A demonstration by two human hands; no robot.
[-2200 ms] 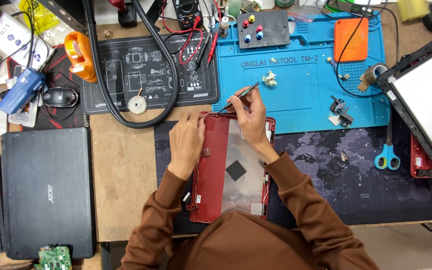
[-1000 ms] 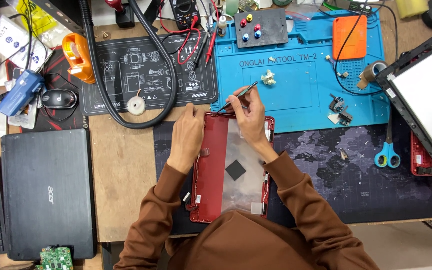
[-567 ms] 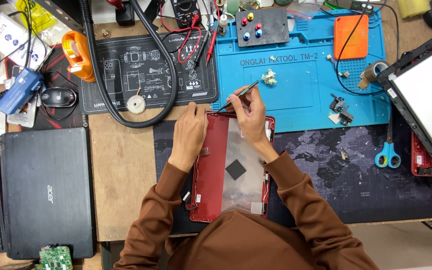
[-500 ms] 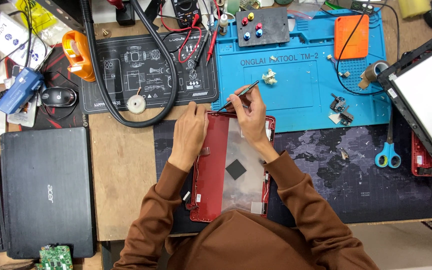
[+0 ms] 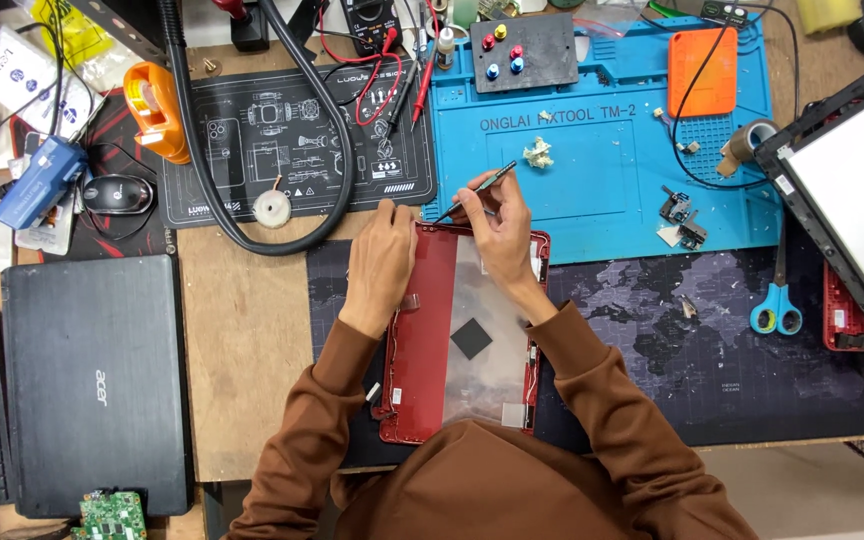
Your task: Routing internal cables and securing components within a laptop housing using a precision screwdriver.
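Observation:
A red laptop lid shell [image 5: 430, 350] lies inside-up on the dark mat in front of me, with a silvery sheet and a small black square pad in its middle. My left hand [image 5: 380, 262] rests flat on the shell's upper left edge and holds it down. My right hand [image 5: 499, 222] grips thin metal tweezers [image 5: 476, 190], whose tip touches the shell's top edge near the left hand's fingertips.
A blue work mat [image 5: 602, 140] with small parts lies beyond the shell. Blue scissors [image 5: 777, 300] and a dismantled screen [image 5: 852, 200] are at the right. A closed black laptop [image 5: 92, 380], a mouse [image 5: 117, 193] and a black hose [image 5: 252, 240] lie at the left.
Both hands stay on the shell's top edge. The tweezers tip has shifted only slightly along that edge.

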